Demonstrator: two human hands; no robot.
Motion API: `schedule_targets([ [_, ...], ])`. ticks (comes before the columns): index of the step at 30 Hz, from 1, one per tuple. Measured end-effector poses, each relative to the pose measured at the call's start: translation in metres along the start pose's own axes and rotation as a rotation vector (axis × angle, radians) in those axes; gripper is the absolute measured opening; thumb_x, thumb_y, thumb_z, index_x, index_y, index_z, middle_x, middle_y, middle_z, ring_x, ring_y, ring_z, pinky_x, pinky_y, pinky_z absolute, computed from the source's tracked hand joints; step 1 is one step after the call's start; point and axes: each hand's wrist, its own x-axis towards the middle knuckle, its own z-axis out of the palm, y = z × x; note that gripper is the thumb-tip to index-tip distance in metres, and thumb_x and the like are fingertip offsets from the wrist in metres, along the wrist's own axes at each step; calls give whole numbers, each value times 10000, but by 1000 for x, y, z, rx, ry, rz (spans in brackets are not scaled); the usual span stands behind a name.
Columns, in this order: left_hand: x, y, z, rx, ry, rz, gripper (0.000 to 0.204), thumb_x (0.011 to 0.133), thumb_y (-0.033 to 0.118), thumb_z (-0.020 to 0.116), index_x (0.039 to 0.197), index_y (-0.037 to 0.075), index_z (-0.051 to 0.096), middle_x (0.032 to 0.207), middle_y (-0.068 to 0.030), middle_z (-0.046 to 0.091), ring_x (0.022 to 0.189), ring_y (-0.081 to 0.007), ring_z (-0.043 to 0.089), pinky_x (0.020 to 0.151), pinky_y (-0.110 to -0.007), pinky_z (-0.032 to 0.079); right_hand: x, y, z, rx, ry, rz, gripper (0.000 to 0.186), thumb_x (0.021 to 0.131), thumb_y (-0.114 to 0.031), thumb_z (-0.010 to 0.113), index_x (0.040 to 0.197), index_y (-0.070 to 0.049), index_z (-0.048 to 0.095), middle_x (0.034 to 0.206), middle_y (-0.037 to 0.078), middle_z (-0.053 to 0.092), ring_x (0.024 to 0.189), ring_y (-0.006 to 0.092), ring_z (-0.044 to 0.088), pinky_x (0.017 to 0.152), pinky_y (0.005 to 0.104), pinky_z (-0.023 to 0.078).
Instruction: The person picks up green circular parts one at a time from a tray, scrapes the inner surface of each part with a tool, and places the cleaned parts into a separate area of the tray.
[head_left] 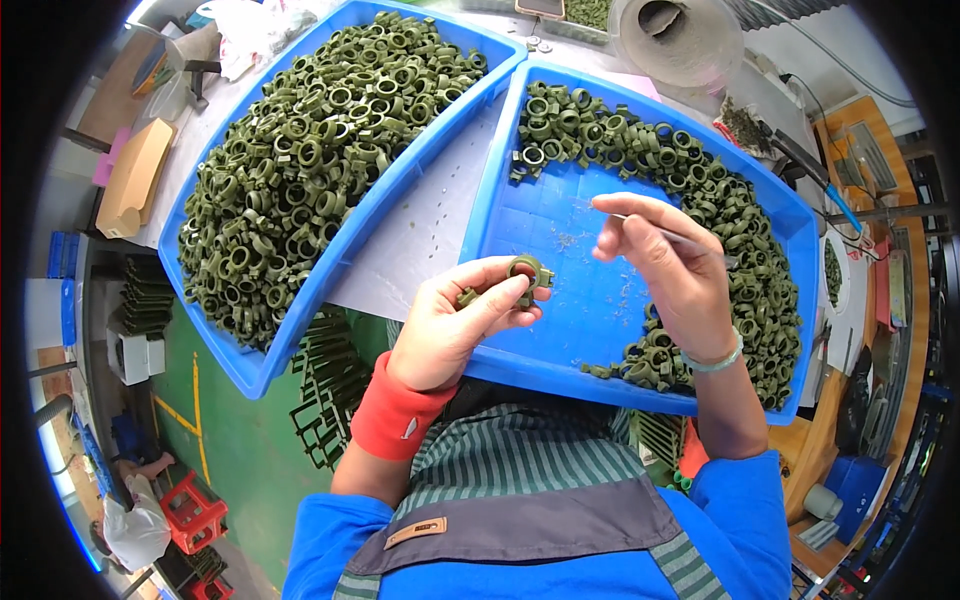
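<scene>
My left hand (440,328), with a red wristband, is closed on an olive-green plastic ring (538,272), pinched between thumb and fingers. Part of another green piece (466,297) shows in the same palm. To the right, my right hand (682,285) grips a thin, silvery pen-like tool (684,239); its exact kind I cannot make out. The tool is apart from the ring. Both hands are over the right blue tray (560,372), where many green rings (735,215) lie along the far and right sides and small scraps dot the bottom.
A second blue tray (362,232), heaped with green rings (300,160), stands at the left. Between the trays lies a strip of pale tabletop (428,220). An open cardboard box (138,180) is at far left. A wide grey round container (680,40) stands beyond the right tray.
</scene>
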Motion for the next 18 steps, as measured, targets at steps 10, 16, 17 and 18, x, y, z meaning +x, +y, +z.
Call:
schedule_targets([
  [10, -1, 0, 0, 228, -29, 108, 287, 981, 92, 600, 1246, -10, 637, 900, -88, 705, 692, -74, 620, 610, -197, 499, -3, 4, -12, -33, -158, -108, 274, 1053, -179, 499, 985, 35, 656, 934, 52, 629, 781, 96, 587, 692, 243, 473],
  [16, -5, 1, 5, 377, 11, 131, 249, 986, 85, 592, 1207, 14, 682, 858, -56, 702, 672, -59, 602, 564, -191, 476, -1, 12, -9, -104, -194, -223, 217, 1037, -111, 511, 957, 46, 637, 910, 79, 647, 767, 125, 613, 675, 254, 490],
  [17, -5, 1, 6, 413, 19, 150, 245, 989, 83, 588, 1203, 15, 685, 848, -53, 699, 665, -57, 598, 561, -190, 472, -2, 12, -8, -105, -193, -222, 217, 1037, -111, 511, 957, 46, 637, 910, 79, 647, 767, 125, 613, 675, 254, 490],
  [18, -6, 2, 7, 450, 30, 170, 241, 991, 81, 585, 1199, 15, 689, 837, -50, 696, 658, -56, 594, 558, -189, 469, -1, 13, -7, -108, -181, -246, 193, 1027, -88, 519, 955, 46, 638, 921, 88, 653, 761, 132, 618, 667, 260, 492],
])
